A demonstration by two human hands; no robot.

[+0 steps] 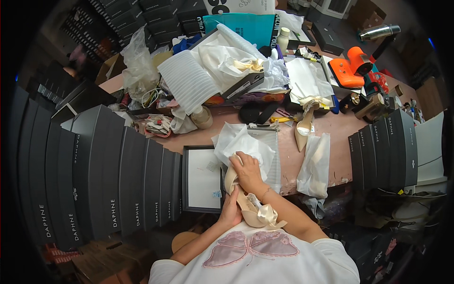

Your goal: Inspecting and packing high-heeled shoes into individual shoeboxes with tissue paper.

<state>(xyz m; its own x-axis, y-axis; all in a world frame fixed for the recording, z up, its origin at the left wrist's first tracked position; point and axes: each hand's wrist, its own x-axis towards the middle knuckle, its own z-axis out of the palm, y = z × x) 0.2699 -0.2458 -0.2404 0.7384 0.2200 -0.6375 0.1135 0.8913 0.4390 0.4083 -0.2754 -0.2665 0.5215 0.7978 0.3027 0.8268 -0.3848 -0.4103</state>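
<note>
A cream high-heeled shoe [256, 216] with a satin bow and a sparkling strap lies against my front, its toe toward me. My left hand [230, 208] grips its side near the middle. Over the shoe's far end, at the heel part, my right hand [249, 171] is closed, its fingers bent round it. White tissue paper [243, 144] lies crumpled just beyond my right hand. To the left sits a shallow dark box part [201, 182] with a white inside. A second cream pointed shoe [303, 128] leans on the table farther right.
Dark shoe boxes stand in a row at left [125, 182] and in another at right [385, 151]. An open shoe box [243, 85] with tissue is at the back. A white-wrapped item [314, 165] lies on the pink table [338, 142]. An orange device [350, 68] stands back right.
</note>
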